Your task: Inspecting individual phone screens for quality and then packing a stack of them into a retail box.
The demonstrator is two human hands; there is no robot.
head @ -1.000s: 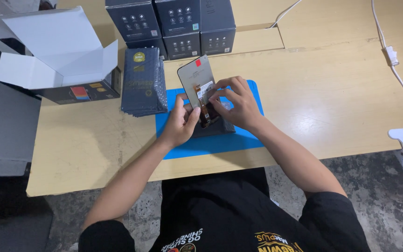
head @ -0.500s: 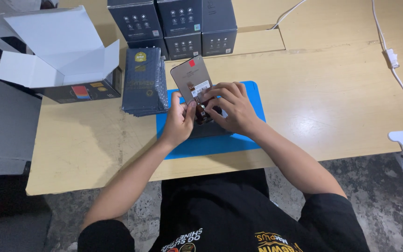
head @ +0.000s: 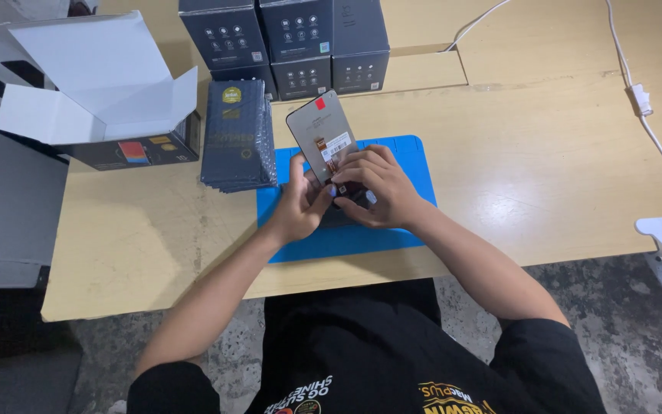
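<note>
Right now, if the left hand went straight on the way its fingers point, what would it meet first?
The left hand points up and right, away from the person. It already touches the grey display panel it holds with the right hand. Beyond that, probably the dark boxes, though depth is unclear.

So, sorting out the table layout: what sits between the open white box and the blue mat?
In the head view, a stack of dark flat packets lies between the open white box and the blue mat, its right edge close by the mat.

Both forearms are reaching forward and converging; the left hand (head: 298,208) is curling its fingers, the right hand (head: 377,188) is arching over, fingertips meeting.
</note>
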